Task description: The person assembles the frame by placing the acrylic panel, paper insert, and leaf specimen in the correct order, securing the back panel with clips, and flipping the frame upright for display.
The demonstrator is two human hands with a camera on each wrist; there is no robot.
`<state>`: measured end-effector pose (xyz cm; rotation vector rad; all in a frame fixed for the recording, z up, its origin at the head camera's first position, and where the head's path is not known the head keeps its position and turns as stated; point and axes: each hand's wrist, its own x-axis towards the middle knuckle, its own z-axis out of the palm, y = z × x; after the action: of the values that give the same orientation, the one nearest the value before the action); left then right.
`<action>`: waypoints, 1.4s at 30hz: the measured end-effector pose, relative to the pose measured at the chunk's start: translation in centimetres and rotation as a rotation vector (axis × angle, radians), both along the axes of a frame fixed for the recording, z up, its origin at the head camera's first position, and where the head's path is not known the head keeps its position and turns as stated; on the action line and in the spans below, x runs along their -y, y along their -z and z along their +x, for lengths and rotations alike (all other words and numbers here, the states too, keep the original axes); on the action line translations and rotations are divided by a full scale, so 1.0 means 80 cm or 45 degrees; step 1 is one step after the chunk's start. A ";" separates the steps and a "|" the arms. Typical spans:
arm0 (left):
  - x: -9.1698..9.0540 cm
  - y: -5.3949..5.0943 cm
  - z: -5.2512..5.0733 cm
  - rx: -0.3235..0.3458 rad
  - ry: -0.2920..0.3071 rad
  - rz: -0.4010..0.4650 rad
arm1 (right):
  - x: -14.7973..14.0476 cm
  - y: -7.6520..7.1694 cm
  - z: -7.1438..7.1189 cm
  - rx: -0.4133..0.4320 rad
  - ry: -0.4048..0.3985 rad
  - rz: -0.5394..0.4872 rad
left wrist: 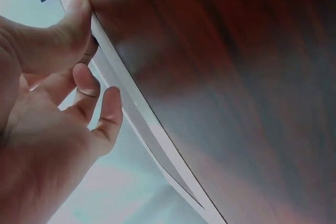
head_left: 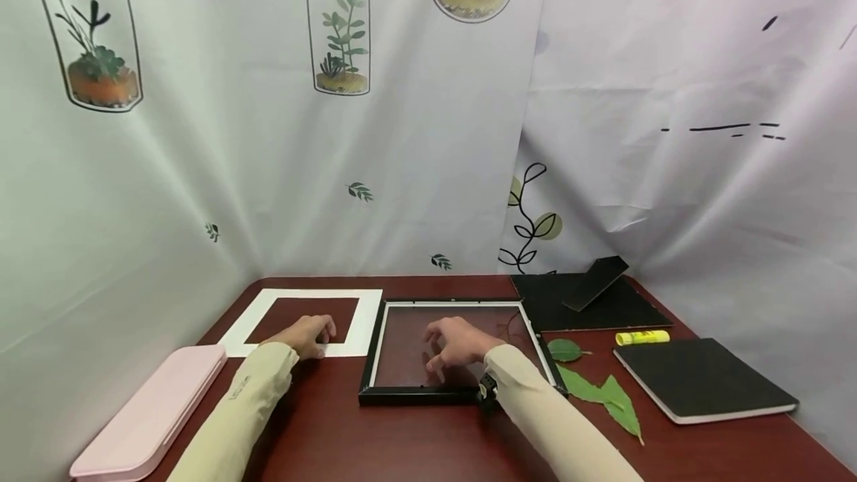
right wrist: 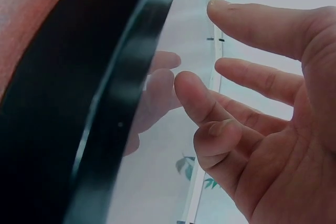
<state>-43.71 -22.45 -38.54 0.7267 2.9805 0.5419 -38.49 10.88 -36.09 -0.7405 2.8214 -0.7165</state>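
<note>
My left hand point(head_left: 304, 335) is at the near edge of a white picture mat point(head_left: 372, 324) with a rectangular opening. In the left wrist view, the thumb point(left wrist: 79, 14) and forefinger pinch the edge of that mat, while the other fingers curl loosely. Above the glass point(head_left: 408, 341) of a black picture frame point(head_left: 418, 396) hovers my right hand point(head_left: 458, 344), holding nothing. Its fingers are spread and loosely bent, and they are mirrored in the glass in the right wrist view. A white inner border runs along the frame.
A pink case point(head_left: 150, 411) lies at the left. On the right are green leaves point(head_left: 589, 385), a yellow glue stick point(head_left: 643, 338) and a black notebook point(head_left: 703, 378). Behind them lies a black backing board point(head_left: 549, 303) with its stand point(head_left: 598, 283) raised. A printed curtain point(head_left: 415, 132) hangs behind the table.
</note>
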 end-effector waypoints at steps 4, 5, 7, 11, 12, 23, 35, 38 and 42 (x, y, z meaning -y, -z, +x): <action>-0.005 -0.003 -0.002 0.034 -0.003 -0.057 | -0.002 0.000 -0.001 0.003 0.002 -0.002; -0.006 -0.004 -0.002 0.036 -0.002 -0.070 | -0.002 0.000 -0.001 0.002 0.000 -0.002; -0.005 -0.005 0.000 0.027 0.003 -0.087 | -0.002 -0.002 -0.001 -0.002 -0.006 0.000; 0.000 -0.011 0.006 0.000 0.040 -0.072 | -0.001 -0.007 0.001 0.025 -0.014 -0.027; 0.002 -0.012 0.007 -0.009 0.053 -0.054 | -0.001 -0.009 0.002 0.030 -0.013 -0.037; -0.003 -0.036 0.012 -0.162 0.224 0.150 | 0.002 -0.008 0.002 0.077 -0.041 -0.213; -0.093 -0.074 0.023 -0.147 0.455 0.137 | 0.006 -0.009 -0.008 0.008 0.054 -0.911; -0.113 -0.077 0.029 -0.121 0.514 0.150 | 0.002 -0.008 -0.007 0.039 0.054 -0.994; -0.128 -0.080 0.036 -0.104 0.539 0.180 | -0.010 -0.006 -0.006 0.102 0.099 -1.118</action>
<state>-40.79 -12.23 -32.11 1.3744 2.7481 0.7076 -38.98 11.68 -35.60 -0.6570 2.3855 -1.9835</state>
